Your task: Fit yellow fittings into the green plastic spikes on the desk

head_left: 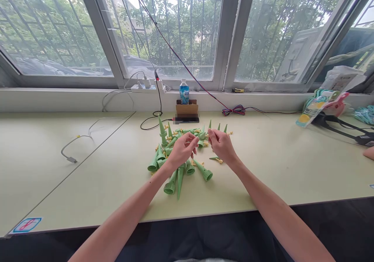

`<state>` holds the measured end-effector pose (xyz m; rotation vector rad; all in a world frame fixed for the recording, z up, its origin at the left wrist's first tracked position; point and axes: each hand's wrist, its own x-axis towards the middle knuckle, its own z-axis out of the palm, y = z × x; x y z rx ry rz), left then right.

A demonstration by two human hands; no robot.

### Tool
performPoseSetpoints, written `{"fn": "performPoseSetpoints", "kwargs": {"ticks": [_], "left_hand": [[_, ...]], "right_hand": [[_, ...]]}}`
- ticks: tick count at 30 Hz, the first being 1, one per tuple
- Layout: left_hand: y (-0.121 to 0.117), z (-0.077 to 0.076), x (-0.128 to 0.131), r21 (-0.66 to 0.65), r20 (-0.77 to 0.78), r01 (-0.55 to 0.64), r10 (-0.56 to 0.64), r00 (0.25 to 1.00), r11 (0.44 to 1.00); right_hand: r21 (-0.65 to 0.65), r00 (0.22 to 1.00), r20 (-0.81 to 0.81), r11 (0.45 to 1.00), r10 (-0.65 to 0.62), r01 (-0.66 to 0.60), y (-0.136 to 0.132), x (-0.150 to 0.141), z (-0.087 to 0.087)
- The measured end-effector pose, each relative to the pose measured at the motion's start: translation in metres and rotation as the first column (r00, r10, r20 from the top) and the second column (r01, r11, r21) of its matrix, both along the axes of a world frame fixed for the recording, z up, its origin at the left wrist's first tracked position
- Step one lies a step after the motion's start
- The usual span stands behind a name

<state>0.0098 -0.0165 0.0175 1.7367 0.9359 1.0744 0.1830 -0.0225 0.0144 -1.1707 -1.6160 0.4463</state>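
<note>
Green plastic plant watering spikes [203, 171], cone-shaped with ribbed, threaded collars, lie heaped in the middle of the table, mixed with small yellow valve pieces. My left hand [184, 148] hovers over the heap with its fingers curled together; what they hold, if anything, is too small to name. Close to its right, my right hand [220, 144] pinches thumb and forefinger together, and any thing between them is hidden. A slim green spike with a yellow piece [216, 159] lies below my right hand. Behind the hands several green spikes [162, 131] stand upright.
A brown cardboard box [187, 109] stands at the back before a blue-labelled bottle [184, 91], near a phone. A white cable [71, 159] crosses the left side. Packages and a black strap [336, 127] lie at right, near part of another person's hand [369, 153].
</note>
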Motion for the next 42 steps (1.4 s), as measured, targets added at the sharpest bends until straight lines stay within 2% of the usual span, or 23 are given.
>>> {"fn": "performPoseSetpoints", "kwargs": {"ticks": [5, 10, 17, 20, 24, 27, 31, 35, 39, 42], "left_hand": [[-0.001, 0.006, 0.000, -0.183, 0.064, 0.123, -0.113, 0.992, 0.975], [-0.002, 0.007, -0.003, -0.200, 0.065, 0.153, -0.143, 0.988, 0.968], [-0.001, 0.003, -0.006, -0.018, -0.075, 0.119, -0.120, 0.990, 0.993], [-0.001, 0.000, -0.005, 0.091, -0.126, 0.056, -0.044, 0.991, 0.994], [0.000, -0.004, -0.004, 0.262, -0.130, -0.042, 0.078, 0.988, 0.964], [0.001, -0.005, -0.003, 0.297, -0.113, -0.071, 0.109, 0.988, 0.952], [0.000, -0.004, -0.001, 0.244, -0.104, -0.069, 0.097, 0.990, 0.967], [-0.001, 0.000, -0.001, 0.112, -0.046, -0.053, 0.058, 0.997, 0.992], [-0.002, 0.005, -0.002, -0.044, 0.061, 0.022, -0.019, 0.998, 0.999], [-0.001, 0.007, -0.002, -0.192, 0.146, 0.117, -0.090, 0.985, 0.974]], "right_hand": [[0.008, 0.997, 0.018, 0.997, 0.078, -0.078, -0.001, 0.000, -0.001], [-0.004, 0.993, 0.017, 0.993, 0.119, -0.118, -0.001, 0.000, -0.002], [-0.005, 0.994, 0.016, 0.994, 0.106, -0.106, 0.000, 0.000, -0.002], [0.004, 0.996, 0.037, 0.997, 0.083, -0.083, 0.000, -0.001, -0.001], [0.008, 0.996, 0.047, 0.997, 0.071, -0.071, 0.000, -0.003, -0.001], [0.018, 0.997, 0.038, 0.997, 0.073, -0.074, -0.001, -0.004, -0.001], [0.045, 0.998, 0.041, 0.998, 0.051, -0.053, -0.001, -0.005, 0.000], [0.056, 0.999, 0.030, 0.998, 0.020, -0.022, -0.002, -0.004, 0.002], [0.042, 1.000, 0.000, 0.999, 0.024, -0.024, -0.003, -0.002, 0.002], [0.044, 0.998, 0.019, 0.997, 0.059, -0.060, -0.002, -0.001, 0.001]]}}
